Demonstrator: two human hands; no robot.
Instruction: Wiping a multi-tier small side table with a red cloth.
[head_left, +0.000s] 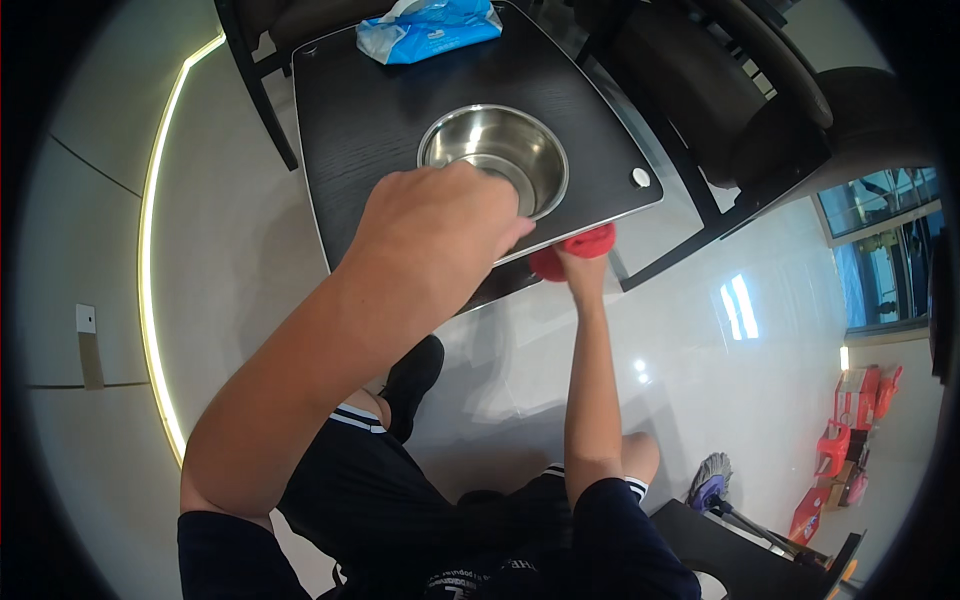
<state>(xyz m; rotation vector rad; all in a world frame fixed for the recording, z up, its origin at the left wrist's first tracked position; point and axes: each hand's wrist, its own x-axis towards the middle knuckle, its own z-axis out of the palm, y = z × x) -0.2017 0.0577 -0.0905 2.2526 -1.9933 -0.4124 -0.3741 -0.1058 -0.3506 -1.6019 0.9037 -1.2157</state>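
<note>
A round stainless steel bowl (536, 161) stands near the front edge of a dark wood-grain table (360, 112). My left hand (450, 210) is at the bowl's near left rim, its back turned up and its fingers hidden, so its grip cannot be told. Lower, just beyond the table's front edge, my right hand (581, 259) is closed on a red cloth (591, 241), which bulges out on both sides of it.
A blue and white soft pack (442, 34) lies at the table's back. A small white round piece (640, 178) sits by the right corner. Dark chairs (675, 90) flank the table. A mop (712, 487) and red items (855, 397) are at the lower right.
</note>
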